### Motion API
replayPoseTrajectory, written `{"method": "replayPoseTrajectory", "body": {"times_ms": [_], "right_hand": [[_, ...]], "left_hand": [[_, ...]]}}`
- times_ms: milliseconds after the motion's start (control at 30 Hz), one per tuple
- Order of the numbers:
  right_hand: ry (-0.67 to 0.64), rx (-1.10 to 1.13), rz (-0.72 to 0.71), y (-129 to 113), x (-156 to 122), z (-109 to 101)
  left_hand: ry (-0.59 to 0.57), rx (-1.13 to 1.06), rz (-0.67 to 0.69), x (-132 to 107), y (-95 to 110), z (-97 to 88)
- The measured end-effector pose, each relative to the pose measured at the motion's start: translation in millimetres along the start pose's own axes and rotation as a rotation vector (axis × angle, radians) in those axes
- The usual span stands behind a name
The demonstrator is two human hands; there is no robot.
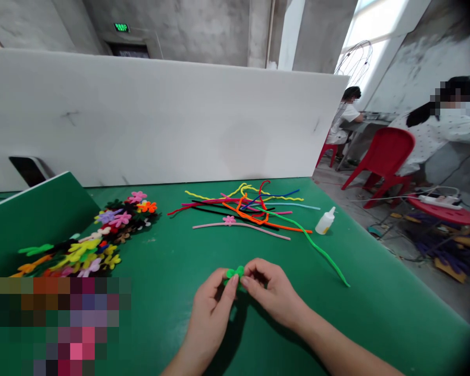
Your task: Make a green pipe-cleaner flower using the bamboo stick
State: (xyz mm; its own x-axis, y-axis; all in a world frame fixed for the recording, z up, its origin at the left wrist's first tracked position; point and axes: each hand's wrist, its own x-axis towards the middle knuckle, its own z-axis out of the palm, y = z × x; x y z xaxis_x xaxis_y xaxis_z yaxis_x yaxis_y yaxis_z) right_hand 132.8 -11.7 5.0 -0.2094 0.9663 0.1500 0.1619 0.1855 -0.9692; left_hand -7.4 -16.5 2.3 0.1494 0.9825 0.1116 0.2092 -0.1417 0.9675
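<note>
Both my hands meet low over the green table (172,271) and pinch a small green felt flower (235,272). My left hand (213,308) grips it from the left with thumb and fingers pressed together. My right hand (268,290) holds its right side, fingers curled. A long green pipe cleaner (317,250) lies just to the right. Beyond the hands is a loose heap of coloured pipe cleaners (250,206), and a pink one carries a pink flower (229,220).
A pile of coloured felt flowers (102,240) lies at the left beside a green board (35,219). A small white glue bottle (325,222) stands near the table's right edge. A white partition (160,120) closes the back. Two people sit at the far right by red chairs (387,156).
</note>
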Motion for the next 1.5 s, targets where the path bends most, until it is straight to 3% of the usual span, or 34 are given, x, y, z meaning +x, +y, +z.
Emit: {"method": "replayPoseTrajectory", "body": {"times_ms": [167,367,500,700,833,1100,1233,1333,1500], "right_hand": [[-0.013,0.063,0.050,3,3,1],[-0.077,0.664,0.398,4,3,9],[-0.092,0.885,0.490,4,1,13],[0.019,0.531,0.379,7,6,2],[-0.014,0.373,0.228,6,7,-3],[0.024,0.370,0.186,6,6,0],[0.000,0.284,0.111,7,5,0],[-0.003,0.090,0.026,6,2,-1],[0.029,-0.313,-0.264,6,-3,-3]], "left_hand": [[-0.011,-0.151,-0.096,0,4,1.7],[-0.021,-0.233,-0.100,-1,7,3.9],[-0.007,-0.273,-0.106,1,6,3.7],[-0.111,-0.396,-0.248,5,0,-0.9],[-0.144,-0.425,-0.285,6,0,-2.5],[-0.128,-0.678,-0.354,6,7,-1.1],[-0.076,-0.600,-0.326,6,4,-1.6],[-0.032,-0.450,-0.283,7,2,-2.3],[-0.032,-0.299,-0.193,6,4,-3.9]]}}
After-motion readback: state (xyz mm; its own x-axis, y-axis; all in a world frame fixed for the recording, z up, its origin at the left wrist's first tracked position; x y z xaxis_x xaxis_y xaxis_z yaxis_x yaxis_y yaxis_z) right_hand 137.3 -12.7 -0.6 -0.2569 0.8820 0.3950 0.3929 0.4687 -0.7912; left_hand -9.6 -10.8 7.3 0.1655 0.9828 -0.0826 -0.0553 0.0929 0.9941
